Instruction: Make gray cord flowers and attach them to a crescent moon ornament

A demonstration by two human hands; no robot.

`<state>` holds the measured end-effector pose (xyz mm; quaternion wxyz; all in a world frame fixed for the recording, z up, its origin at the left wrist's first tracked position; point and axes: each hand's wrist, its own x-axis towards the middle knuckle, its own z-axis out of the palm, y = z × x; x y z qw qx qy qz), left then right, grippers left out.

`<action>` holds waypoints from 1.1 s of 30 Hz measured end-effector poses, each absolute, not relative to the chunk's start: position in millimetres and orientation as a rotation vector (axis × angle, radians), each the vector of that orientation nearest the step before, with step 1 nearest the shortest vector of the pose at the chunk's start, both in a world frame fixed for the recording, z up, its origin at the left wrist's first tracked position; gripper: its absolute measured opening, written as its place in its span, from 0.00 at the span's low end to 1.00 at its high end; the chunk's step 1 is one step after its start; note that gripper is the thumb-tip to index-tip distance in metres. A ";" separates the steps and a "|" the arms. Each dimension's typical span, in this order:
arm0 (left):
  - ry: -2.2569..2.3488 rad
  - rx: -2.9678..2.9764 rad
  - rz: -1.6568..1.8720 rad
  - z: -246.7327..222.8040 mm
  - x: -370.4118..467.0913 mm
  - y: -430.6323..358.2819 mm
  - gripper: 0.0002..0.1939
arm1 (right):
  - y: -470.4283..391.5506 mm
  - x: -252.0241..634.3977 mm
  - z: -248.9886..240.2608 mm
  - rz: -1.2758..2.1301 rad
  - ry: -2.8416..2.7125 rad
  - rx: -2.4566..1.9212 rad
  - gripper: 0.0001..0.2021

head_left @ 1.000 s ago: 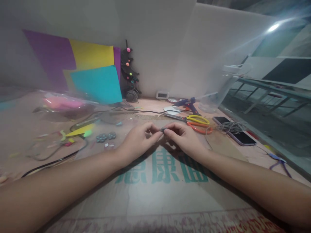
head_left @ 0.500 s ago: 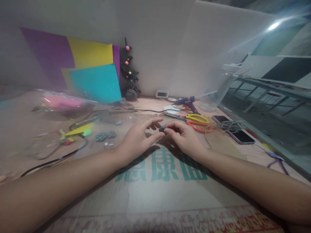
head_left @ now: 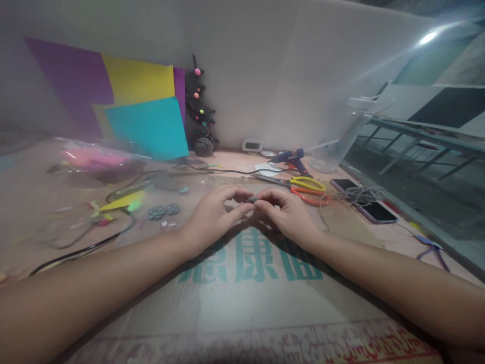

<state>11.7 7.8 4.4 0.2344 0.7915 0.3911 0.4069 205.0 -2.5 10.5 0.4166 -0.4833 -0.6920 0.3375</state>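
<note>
A small dark grey piece is held between the fingertips of both hands, above the middle of the table; its exact shape is mostly hidden by the fingers. My left hand pinches it from the left with thumb and forefinger. From the right, the thumb and forefinger of my right hand are closed on the same piece. Left of my left hand lie several dark teal, flower-shaped pieces, with small white scraps in front of them.
Scissors with yellow and orange handles lie beyond my right hand, and a blue glue gun behind them. Phones with a coiled cable are at the right edge. Coloured sheets and a dark ornament with beads lean on the back wall.
My left forefinger and thumb have closed in on the small dark grey piece. My right hand keeps its pinch in nearly the same spot.
</note>
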 end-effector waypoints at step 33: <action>1.106 1.814 1.030 0.3 13.7 16.2 0.12 | 6.1 208.1 4.8 1.020 -1.620 -1.111 0.14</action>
